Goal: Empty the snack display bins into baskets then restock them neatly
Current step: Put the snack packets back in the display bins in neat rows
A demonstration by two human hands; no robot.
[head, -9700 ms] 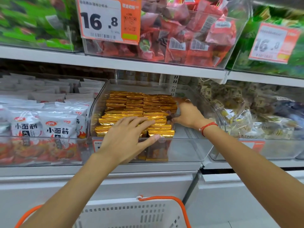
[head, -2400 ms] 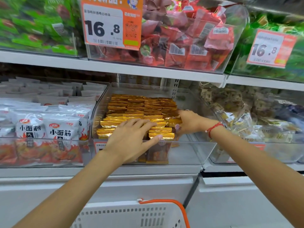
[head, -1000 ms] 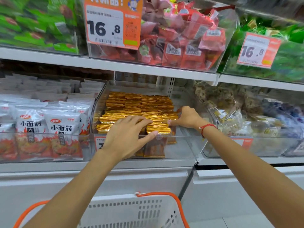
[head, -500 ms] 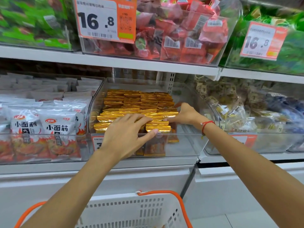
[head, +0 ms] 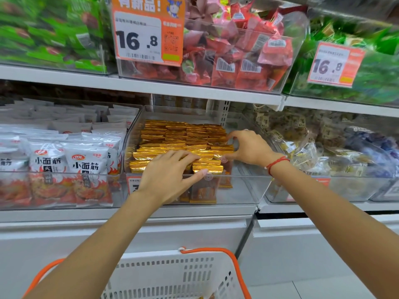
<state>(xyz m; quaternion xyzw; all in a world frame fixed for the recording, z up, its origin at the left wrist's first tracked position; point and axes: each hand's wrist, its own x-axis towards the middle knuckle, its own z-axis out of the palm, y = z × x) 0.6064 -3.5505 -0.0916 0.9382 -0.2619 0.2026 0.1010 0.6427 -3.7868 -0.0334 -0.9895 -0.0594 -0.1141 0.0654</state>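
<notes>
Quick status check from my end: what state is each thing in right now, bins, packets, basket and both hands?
Clear plastic middle bin: partly filled, right side bare.
Gold foil snack packets: stacked in neat rows.
Left hand: fingers straight, pressing flat on the front packets.
Right hand: fingers curled at the stack's right edge.
White plastic basket with orange handles: below the shelf, nearly empty.
White snack packs: standing upright in the left bin.

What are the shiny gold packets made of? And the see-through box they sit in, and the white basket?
Gold packets: probably metallic foil film; they gleam and have crimped ends.
Box: clear hard plastic, likely acrylic; the packets show through its glossy front wall.
Basket: white moulded plastic with slotted walls; its orange handle looks like plastic too.
</notes>
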